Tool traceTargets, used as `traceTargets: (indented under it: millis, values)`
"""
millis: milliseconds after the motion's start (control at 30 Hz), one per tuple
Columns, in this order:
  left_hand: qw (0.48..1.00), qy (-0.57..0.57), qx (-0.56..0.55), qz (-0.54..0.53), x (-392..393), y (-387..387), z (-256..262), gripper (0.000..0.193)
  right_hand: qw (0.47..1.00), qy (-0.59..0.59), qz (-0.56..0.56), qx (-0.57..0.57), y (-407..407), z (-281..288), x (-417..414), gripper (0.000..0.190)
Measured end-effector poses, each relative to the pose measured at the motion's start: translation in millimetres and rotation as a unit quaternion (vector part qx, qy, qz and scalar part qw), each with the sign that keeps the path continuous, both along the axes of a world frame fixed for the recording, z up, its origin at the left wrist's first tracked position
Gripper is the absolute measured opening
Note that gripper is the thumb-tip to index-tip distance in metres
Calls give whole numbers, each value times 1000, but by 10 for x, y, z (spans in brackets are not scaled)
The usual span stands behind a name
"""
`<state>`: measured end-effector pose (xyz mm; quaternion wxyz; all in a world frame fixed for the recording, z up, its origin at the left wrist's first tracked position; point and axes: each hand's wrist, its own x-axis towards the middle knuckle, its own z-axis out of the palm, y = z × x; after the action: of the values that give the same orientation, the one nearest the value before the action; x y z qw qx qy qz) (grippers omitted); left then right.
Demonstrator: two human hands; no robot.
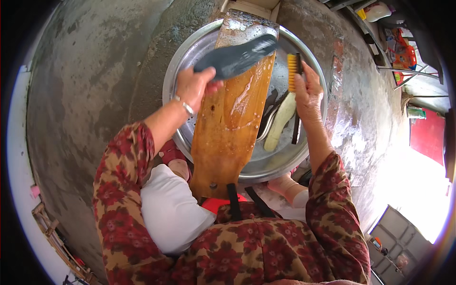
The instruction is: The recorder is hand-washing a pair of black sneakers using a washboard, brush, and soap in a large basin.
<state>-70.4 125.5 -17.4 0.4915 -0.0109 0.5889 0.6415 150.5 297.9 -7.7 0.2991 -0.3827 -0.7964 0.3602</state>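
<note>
My left hand (pixel 194 87) grips the near end of a wet dark grey shoe insole (pixel 235 58), tilted over the upper part of a wooden washboard plank (pixel 231 117). Suds and water lie on the plank, which rests across a large round metal basin (pixel 171 71). My right hand (pixel 309 89) holds a scrubbing brush (pixel 295 71) upright above the basin's right side, its yellow bristles facing left towards the insole, not touching it. Under this hand, a pale yellowish insole (pixel 279 124) and several dark, white-edged insoles (pixel 269 117) lie in the basin beside a dark narrow strip (pixel 296 128).
Wet concrete floor (pixel 89 71) surrounds the basin. My knees and feet flank its near edge. A pale box-like object (pixel 253 5) stands by the plank's far end. At the upper right is a metal rack (pixel 409 69) with bags and bottles; a wooden frame (pixel 53 235) lies lower left.
</note>
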Motion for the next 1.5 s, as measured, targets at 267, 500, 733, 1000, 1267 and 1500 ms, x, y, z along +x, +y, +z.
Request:
traceTargets:
  millis: [267,500,733,1000,1267,1500]
  values:
    - [951,-91,-108,-274,467,-797,-104,19,943,-168,260,120,-1196,-150,-291,49]
    - [925,-58,-141,-347,565,-906,-183,22,948,-237,110,184,-531,-256,-873,49]
    - [924,-3,-132,-359,599,-892,-175,22,889,-148,361,239,-1347,-265,-178,51]
    - [915,6,-167,-368,552,-835,-268,26,937,-199,164,237,-707,-461,-709,48]
    - [913,1,-138,-384,607,-845,-278,26,936,-210,133,249,-487,-414,-825,47]
    - [917,-12,-135,-375,625,-910,-300,23,902,-161,341,212,-1462,-208,-171,58]
